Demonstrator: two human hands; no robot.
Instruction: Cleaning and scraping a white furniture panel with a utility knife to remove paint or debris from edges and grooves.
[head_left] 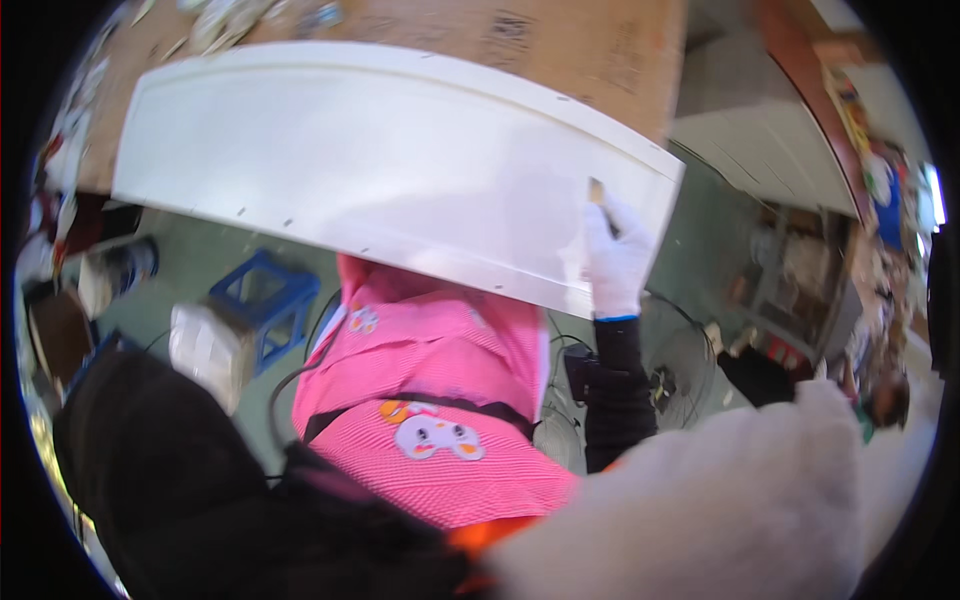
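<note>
A long white panel [380,170] with a raised rim and small dark marks along its edges lies across the table in front of me. My right hand [615,265], in a white glove with a blue cuff, rests at the panel's right end with its fingers drawn together. A small tan piece [596,191] shows at those fingertips; its kind is unclear. Close to the camera at the lower right, a large blurred whitish glove shape [700,500] follows my dark left sleeve and an orange cuff. This appears to be my left hand, its fingers smeared.
Brown cardboard [590,50] covers the table beneath the panel. On the floor at left are a blue stool [265,300] and a white wrapped bundle [205,345]. A floor fan [680,375] and cables are at right. My pink apron [430,350] meets the panel's near edge.
</note>
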